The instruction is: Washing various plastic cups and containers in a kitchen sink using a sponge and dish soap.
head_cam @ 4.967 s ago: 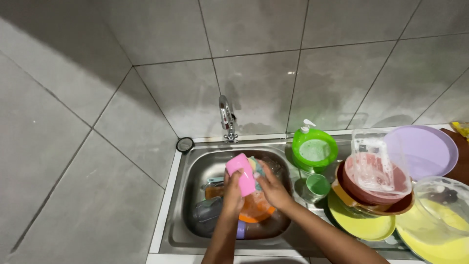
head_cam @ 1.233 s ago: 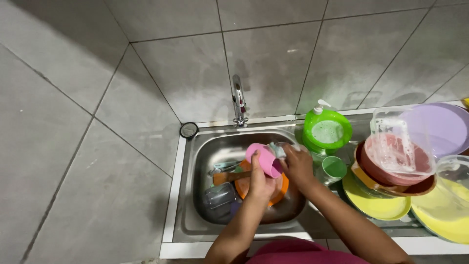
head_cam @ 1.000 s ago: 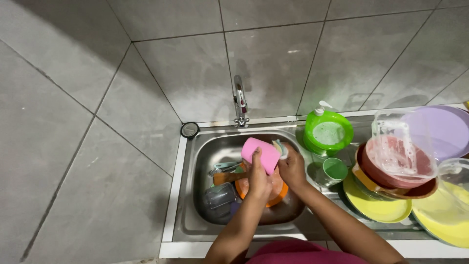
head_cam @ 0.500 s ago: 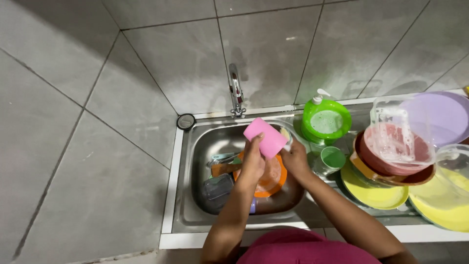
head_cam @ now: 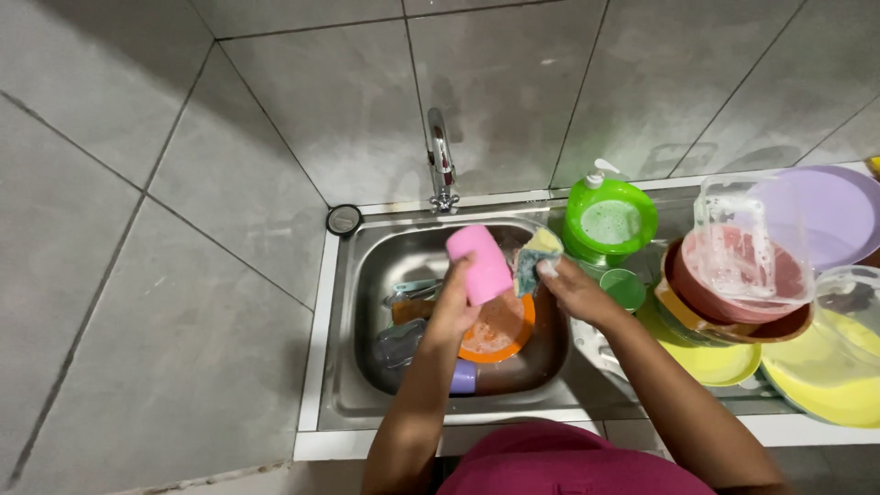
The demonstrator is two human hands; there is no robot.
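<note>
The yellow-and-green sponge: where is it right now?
In the head view, the yellow-and-green sponge is in the right hand, over the steel sink, pressed beside the pink plastic cup held in the left hand.

Magenta-pink garment point(head_cam: 587, 463) covers torso at lower frame edge, below both hands. Forearms bare, no sleeves visible. Left hand point(head_cam: 456, 298), right hand point(head_cam: 573, 286) bare: no gloves, rings, watch seen.

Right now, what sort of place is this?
Most likely a home kitchen's dishwashing corner: a steel sink with tap against grey wall tiles, and the left hand holding a pink cup beside the right hand's sponge.
</note>
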